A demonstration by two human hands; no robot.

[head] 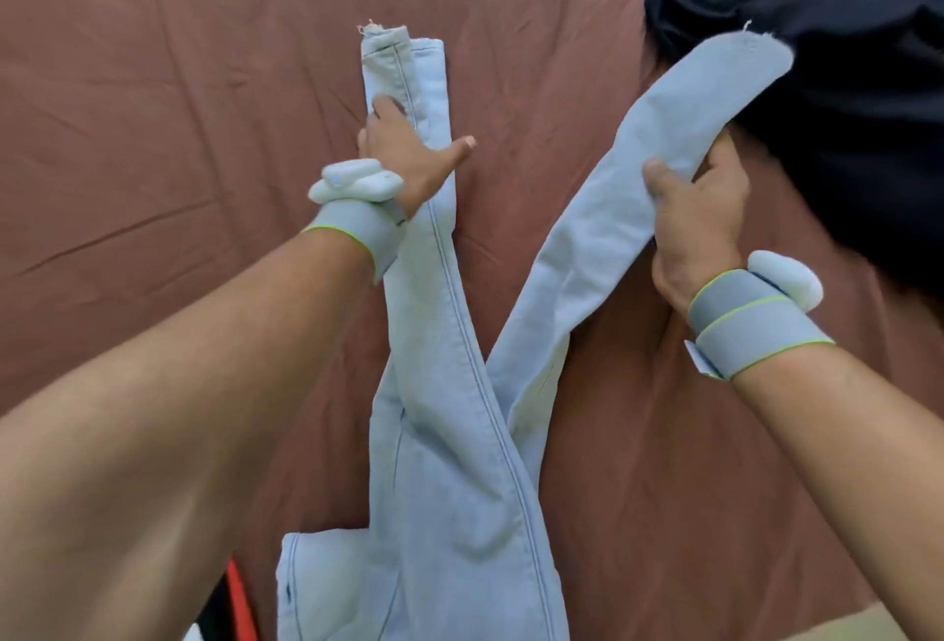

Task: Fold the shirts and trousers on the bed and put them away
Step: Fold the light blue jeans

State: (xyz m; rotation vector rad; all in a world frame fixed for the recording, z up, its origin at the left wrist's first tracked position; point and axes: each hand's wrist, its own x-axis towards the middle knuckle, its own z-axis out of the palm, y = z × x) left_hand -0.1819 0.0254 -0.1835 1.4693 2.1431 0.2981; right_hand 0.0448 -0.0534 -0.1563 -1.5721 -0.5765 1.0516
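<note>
We have the light blue jeans point(449, 436) spread lengthwise on the bed point(153, 104), waistband nearest us and the two legs splayed apart in a V. One leg lies flat and straight up the middle; the other is lifted off the sheet and angles toward the black garment point(817, 78) heaped at the far right, its hem resting against that pile.

Our left hand point(403, 150) lies flat with fingers spread, pressing the straight leg down near its hem. Our right hand point(694, 226) has its grip closed on the raised leg partway along, thumb on top and fingers curled under the fold.

We judge the denim to be fairly heavy and limp rather than stiff: it sags on either side of the held point and creases softly at the crotch. It should not slip. Holding closer to the hem, or along the side seam, would probably keep the leg straighter as we lay it over the other.
</note>
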